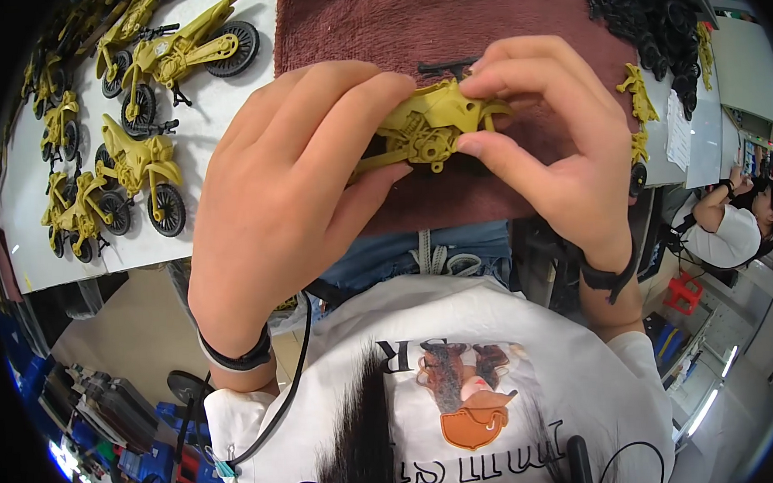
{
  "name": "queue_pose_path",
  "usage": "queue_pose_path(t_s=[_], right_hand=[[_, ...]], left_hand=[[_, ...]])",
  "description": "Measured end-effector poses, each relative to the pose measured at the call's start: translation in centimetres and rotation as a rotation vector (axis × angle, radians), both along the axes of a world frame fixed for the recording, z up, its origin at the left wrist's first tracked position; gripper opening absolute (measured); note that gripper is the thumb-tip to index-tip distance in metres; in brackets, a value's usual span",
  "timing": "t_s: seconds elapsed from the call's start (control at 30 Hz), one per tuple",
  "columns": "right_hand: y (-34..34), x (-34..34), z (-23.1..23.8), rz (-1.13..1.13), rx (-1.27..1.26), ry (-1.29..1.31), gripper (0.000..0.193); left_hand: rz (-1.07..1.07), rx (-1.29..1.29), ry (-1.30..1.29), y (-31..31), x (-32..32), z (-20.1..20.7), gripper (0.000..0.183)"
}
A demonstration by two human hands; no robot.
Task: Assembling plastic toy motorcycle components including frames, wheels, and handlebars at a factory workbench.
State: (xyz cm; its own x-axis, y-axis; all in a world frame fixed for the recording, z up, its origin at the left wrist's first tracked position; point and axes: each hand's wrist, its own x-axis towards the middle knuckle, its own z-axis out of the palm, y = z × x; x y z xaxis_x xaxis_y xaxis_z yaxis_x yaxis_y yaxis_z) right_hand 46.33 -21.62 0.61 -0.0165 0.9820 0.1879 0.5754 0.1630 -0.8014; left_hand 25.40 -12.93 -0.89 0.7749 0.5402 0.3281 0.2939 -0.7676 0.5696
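Between my two hands is a mustard-yellow plastic toy motorcycle body, held over a maroon cloth. My left hand grips its left end, thumb below and fingers above. The fingertips of my right hand pinch the right end, with the thumb at the lower side and the index finger on top. A thin black handlebar piece shows just beyond the body, by my right fingertips; I cannot tell whether it is attached. My left fingers hide part of the body's left end.
The maroon cloth covers the table's middle. Yellow toy motorcycles with black wheels stand on the white tabletop at left. Black parts are heaped at far right, near loose yellow pieces. Another person sits at right.
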Motion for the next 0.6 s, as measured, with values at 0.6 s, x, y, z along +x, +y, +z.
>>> queue_pose_path(t_s=[0.6], right_hand=[[-0.8,-1.4,-1.9,-0.229,0.105,-0.258,0.026]], left_hand=[[0.041,-0.096,0.054,0.5,0.3,-0.7,0.044]])
